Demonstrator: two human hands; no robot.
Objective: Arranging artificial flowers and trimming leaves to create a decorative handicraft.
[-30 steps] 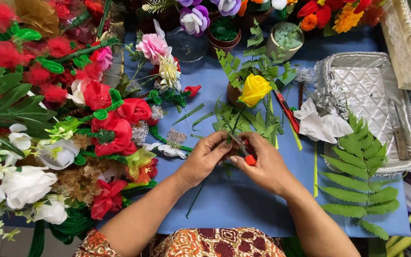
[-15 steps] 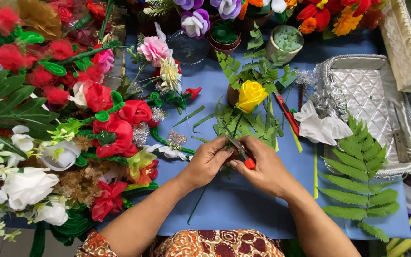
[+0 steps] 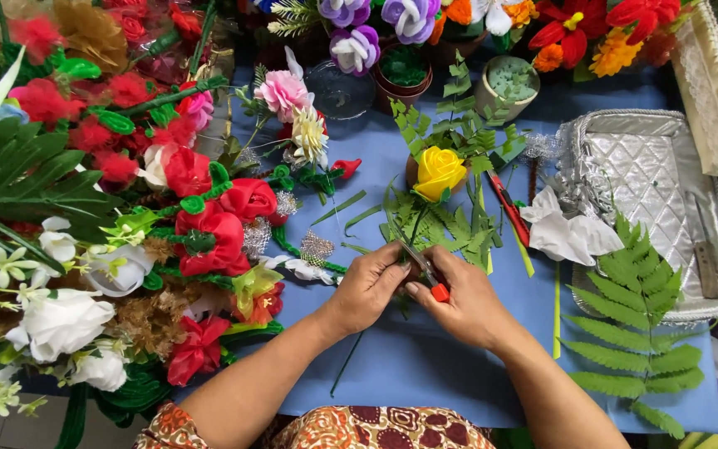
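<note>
A yellow artificial rose (image 3: 440, 171) with green leaves lies on the blue table cover (image 3: 425, 366), its stem running down toward my hands. My left hand (image 3: 369, 287) pinches the stem near its lower end. My right hand (image 3: 459, 301) is closed on a small cutter with red handles (image 3: 430, 280), whose metal tip points up along the stem. The two hands touch each other at the fingertips.
A heap of red, white and pink artificial flowers (image 3: 126, 241) fills the left. A silver quilted basket (image 3: 654, 195) and a fern frond (image 3: 637, 341) lie right. White petals (image 3: 565, 233), red-handled scissors (image 3: 507, 204) and small pots (image 3: 504, 83) sit behind.
Both hands have stayed at the rose stem with only slight shifts of the fingers and the cutter.
</note>
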